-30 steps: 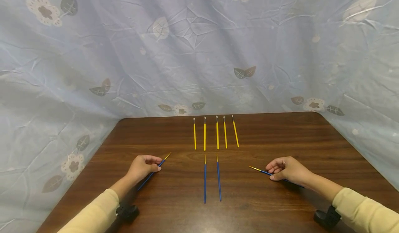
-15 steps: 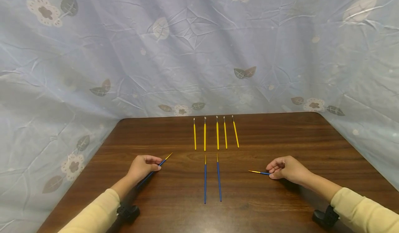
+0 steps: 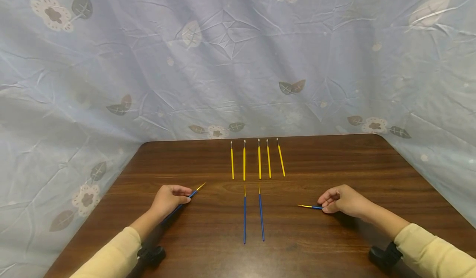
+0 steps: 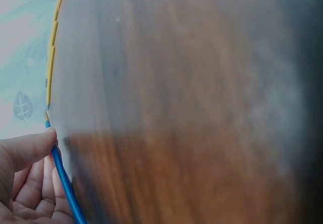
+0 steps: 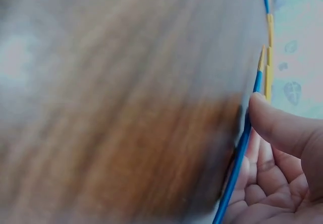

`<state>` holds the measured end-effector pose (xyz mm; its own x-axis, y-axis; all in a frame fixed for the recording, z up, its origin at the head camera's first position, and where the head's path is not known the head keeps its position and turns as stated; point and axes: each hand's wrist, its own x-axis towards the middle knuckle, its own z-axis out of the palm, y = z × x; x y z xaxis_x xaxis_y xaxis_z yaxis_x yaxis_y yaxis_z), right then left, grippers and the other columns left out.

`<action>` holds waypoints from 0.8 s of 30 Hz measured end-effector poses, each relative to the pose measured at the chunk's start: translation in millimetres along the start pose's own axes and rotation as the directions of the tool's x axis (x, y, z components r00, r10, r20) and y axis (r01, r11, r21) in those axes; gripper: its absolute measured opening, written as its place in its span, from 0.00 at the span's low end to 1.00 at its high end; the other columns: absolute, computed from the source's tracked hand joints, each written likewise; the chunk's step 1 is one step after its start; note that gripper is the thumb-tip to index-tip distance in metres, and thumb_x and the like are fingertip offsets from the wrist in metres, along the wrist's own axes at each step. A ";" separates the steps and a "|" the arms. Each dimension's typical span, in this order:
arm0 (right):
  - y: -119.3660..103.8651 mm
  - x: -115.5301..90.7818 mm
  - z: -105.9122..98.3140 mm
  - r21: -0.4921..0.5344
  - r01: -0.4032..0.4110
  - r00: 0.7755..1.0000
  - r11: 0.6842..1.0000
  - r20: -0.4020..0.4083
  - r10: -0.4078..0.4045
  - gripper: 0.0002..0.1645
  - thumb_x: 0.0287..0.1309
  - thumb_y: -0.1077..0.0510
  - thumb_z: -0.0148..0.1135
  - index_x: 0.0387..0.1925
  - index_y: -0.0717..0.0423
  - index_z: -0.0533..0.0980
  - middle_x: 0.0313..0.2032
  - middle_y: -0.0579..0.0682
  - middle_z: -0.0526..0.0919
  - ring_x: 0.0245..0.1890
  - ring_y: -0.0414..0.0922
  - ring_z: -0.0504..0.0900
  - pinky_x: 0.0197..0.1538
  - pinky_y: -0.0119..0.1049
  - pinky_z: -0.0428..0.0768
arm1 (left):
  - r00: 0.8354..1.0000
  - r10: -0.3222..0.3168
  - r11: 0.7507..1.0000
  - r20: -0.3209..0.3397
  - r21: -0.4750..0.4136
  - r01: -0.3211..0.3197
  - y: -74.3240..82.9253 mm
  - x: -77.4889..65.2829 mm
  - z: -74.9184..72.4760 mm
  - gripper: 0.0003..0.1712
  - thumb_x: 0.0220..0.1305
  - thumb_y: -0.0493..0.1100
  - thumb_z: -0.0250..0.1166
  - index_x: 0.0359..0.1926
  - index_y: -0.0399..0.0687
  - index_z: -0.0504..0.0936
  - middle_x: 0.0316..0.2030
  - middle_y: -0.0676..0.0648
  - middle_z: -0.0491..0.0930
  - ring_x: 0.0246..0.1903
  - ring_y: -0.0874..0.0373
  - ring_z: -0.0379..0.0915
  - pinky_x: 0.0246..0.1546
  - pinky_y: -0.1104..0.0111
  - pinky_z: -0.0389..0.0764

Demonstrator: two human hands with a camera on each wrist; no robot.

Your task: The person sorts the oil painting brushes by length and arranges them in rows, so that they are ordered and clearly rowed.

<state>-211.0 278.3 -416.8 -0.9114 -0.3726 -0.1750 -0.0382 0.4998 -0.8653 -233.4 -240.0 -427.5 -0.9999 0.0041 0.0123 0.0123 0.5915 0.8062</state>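
Observation:
My left hand (image 3: pixel 169 200) pinches a blue paintbrush (image 4: pixel 68 186) between thumb and fingers, its gold tip slanting up and to the right in the head view. On the other side, my right hand (image 3: pixel 343 201) grips a second blue paintbrush (image 5: pixel 237 166) whose tip points left toward the middle of the table. Between the hands, two more blue paintbrushes lie side by side, a left one (image 3: pixel 244 218) and a right one (image 3: pixel 261 217), tips away from me. Beyond them several yellow-handled paintbrushes (image 3: pixel 244 162) form a row with pale tips toward the far edge.
The brown wood-grain table (image 3: pixel 208 257) has rounded far corners. A pale cloth (image 3: pixel 230 63) with flowers and leaves hangs behind it and along both sides. Black wrist gear (image 3: pixel 151 256) shows under each yellow sleeve.
The brush in my right hand has swung from a slant to nearly level, and its rear part is now hidden behind the hand. My left hand and the lying brushes stay nearly still.

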 end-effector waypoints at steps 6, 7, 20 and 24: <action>-3.7 0.5 -4.4 0.001 -0.009 1.000 1.000 0.021 0.009 0.14 0.57 0.65 0.67 0.44 0.69 0.79 0.34 0.53 0.82 0.38 0.49 0.79 0.40 0.35 0.81 | 0.999 0.036 0.996 0.028 -0.078 -0.033 0.1 0.0 -3.6 0.11 0.55 0.28 0.69 0.41 0.32 0.85 0.37 0.41 0.85 0.39 0.49 0.82 0.41 0.66 0.84; -4.4 0.8 -4.9 0.005 -0.008 1.000 1.000 0.024 0.008 0.15 0.57 0.65 0.67 0.45 0.70 0.79 0.35 0.53 0.82 0.38 0.49 0.80 0.41 0.34 0.81 | 0.999 0.038 0.995 0.032 -0.089 -0.035 0.0 0.4 -3.9 0.11 0.55 0.28 0.69 0.41 0.32 0.85 0.37 0.41 0.85 0.39 0.50 0.82 0.40 0.68 0.84; -14.0 6.3 -4.1 0.015 0.021 1.000 1.000 -0.001 -0.020 0.19 0.58 0.60 0.67 0.48 0.69 0.77 0.35 0.53 0.80 0.32 0.46 0.73 0.30 0.31 0.74 | 0.995 0.001 0.985 0.099 -0.169 0.016 21.5 -6.4 3.5 0.13 0.60 0.31 0.67 0.47 0.33 0.83 0.40 0.40 0.84 0.36 0.55 0.80 0.33 0.68 0.81; -18.9 6.3 -1.4 0.025 0.021 1.000 0.999 0.006 -0.021 0.21 0.58 0.59 0.68 0.49 0.69 0.77 0.36 0.54 0.79 0.33 0.47 0.74 0.33 0.34 0.77 | 0.994 -0.006 0.983 0.113 -0.183 0.026 26.8 -9.1 9.5 0.13 0.60 0.31 0.67 0.46 0.34 0.83 0.40 0.40 0.84 0.35 0.56 0.78 0.32 0.68 0.80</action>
<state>-216.6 267.6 -400.9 -0.9079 -0.3875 -0.1599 -0.0467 0.4724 -0.8801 -224.0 -216.6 -411.6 -0.9940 0.0918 -0.0591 -0.0135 0.4336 0.9010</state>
